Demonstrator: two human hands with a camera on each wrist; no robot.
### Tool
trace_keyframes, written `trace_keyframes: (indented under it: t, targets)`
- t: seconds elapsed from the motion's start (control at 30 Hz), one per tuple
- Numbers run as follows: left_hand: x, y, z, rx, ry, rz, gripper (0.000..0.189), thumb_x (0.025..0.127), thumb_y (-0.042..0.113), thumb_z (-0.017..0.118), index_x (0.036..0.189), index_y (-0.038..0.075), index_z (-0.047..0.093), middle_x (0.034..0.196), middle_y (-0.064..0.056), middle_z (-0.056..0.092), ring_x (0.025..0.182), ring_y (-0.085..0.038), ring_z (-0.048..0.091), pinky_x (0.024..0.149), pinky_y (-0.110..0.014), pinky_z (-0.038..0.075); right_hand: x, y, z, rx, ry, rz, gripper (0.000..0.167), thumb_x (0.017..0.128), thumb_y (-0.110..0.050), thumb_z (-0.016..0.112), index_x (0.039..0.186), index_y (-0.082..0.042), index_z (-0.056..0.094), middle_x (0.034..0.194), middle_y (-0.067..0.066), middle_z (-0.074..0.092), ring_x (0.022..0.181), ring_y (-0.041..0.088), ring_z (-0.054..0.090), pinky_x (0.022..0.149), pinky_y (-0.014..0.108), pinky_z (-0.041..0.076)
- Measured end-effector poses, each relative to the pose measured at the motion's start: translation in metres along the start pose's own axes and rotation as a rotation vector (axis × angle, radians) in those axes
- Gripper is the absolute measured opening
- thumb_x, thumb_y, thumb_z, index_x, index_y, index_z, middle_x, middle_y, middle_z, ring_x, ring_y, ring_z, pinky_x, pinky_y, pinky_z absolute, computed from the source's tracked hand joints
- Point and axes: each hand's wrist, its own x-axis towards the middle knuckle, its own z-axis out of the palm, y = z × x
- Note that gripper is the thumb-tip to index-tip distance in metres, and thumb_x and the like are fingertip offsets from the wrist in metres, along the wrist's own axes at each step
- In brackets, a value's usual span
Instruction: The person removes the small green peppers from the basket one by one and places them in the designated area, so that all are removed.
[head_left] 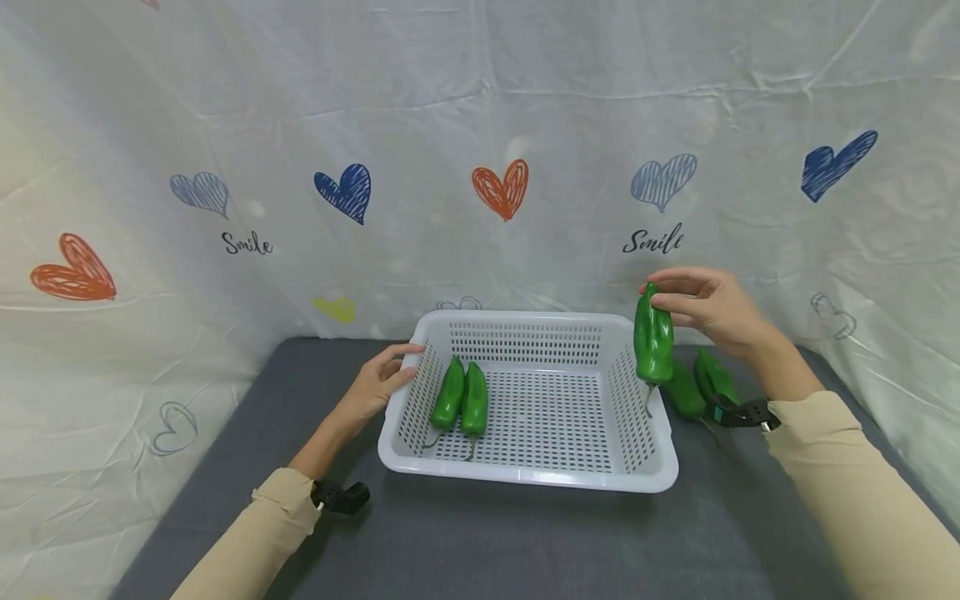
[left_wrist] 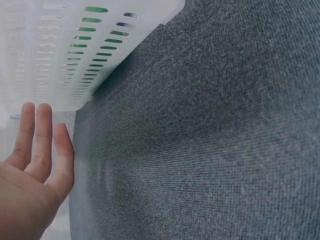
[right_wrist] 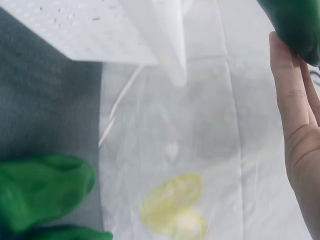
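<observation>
Pinching green pepper (head_left: pixel 654 346) in right grip (head_left: pixel 711 312), near right side of white basket (head_left: pixel 525 477); touching left rim (head_left: pixel 389 422) with spread left grip (head_left: pixel 372 388).

Ahead of you hangs a pale, creased sheet (head_left: pixel 420 108) that fills the back and runs down both sides, printed with scribbled hearts, among them an orange-red heart (head_left: pixel 501 193), a dark blue heart (head_left: pixel 348 193), a light blue heart (head_left: pixel 663 182) and a yellow heart (head_left: pixel 337 310), plus the word "Smile" twice in black script. Below it you have a dark grey tabletop (head_left: pixel 465 546) with rounded far corners and, seen close from your left wrist, a fine woven-looking texture. Your light is soft and diffuse, warmer along the sheet's left side, with blurred shadows on the tabletop.
</observation>
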Motion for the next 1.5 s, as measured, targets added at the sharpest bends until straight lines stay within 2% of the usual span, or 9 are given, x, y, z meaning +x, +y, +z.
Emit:
trace_keyframes:
  t: [0.43,0.7,0.93,1.2,1.43,1.5]
  targets:
    - [0.0,-0.002,-0.001,0.012,-0.003,0.014,0.043,0.107,0.016,0.056,0.148,0.007,0.047,0.131,-0.03,0.055,0.102,-0.037,0.067,0.072,-0.042,0.06,-0.023,0.005,-0.04,0.02,0.037,0.008,0.034,0.097,0.012,0.06,0.131,0.012,0.059,0.118,0.011,0.07,0.103,0.021,0.068,0.083,0.033,0.057]
    - [0.0,-0.002,0.0,0.016,-0.003,-0.005,0.043,0.107,0.018,0.057,0.149,0.009,0.047,0.131,-0.03,0.055,0.103,-0.037,0.067,0.072,-0.043,0.06,-0.041,0.011,-0.061,-0.149,0.093,0.096,0.037,0.098,0.007,0.064,0.134,0.009,0.059,0.122,0.003,0.068,0.109,0.015,0.064,0.082,0.029,0.056]
    - [0.0,-0.001,0.0,0.03,0.004,-0.011,0.043,0.107,0.019,0.057,0.149,0.01,0.047,0.131,-0.029,0.055,0.103,-0.037,0.067,0.072,-0.042,0.06,-0.055,0.019,-0.08,-0.182,0.112,0.143,0.037,0.098,0.006,0.063,0.135,0.001,0.063,0.121,-0.001,0.069,0.11,0.011,0.063,0.082,0.024,0.054]
    - [0.0,-0.001,-0.001,0.022,0.001,-0.001,0.043,0.107,0.017,0.056,0.149,0.01,0.048,0.13,-0.029,0.056,0.102,-0.038,0.067,0.071,-0.042,0.06,-0.072,0.03,-0.104,-0.273,0.086,0.147,0.039,0.1,0.005,0.061,0.139,0.005,0.057,0.124,-0.002,0.068,0.113,0.006,0.061,0.082,0.023,0.054]
    - [0.0,-0.001,-0.001,0.027,-0.001,-0.005,0.043,0.108,0.018,0.056,0.149,0.01,0.047,0.131,-0.029,0.056,0.102,-0.037,0.067,0.071,-0.042,0.06,-0.081,0.042,-0.12,-0.35,0.092,0.183,0.042,0.101,0.002,0.061,0.142,0.004,0.054,0.126,-0.016,0.064,0.112,0.001,0.059,0.081,0.022,0.053]
    - [0.0,0.0,0.0,0.027,-0.001,-0.009,0.043,0.108,0.019,0.056,0.149,0.011,0.048,0.131,-0.028,0.056,0.102,-0.037,0.067,0.071,-0.042,0.06,-0.083,0.045,-0.125,-0.354,0.101,0.2,0.042,0.101,0.001,0.062,0.143,0.003,0.055,0.126,-0.016,0.064,0.111,0.0,0.059,0.081,0.022,0.054]
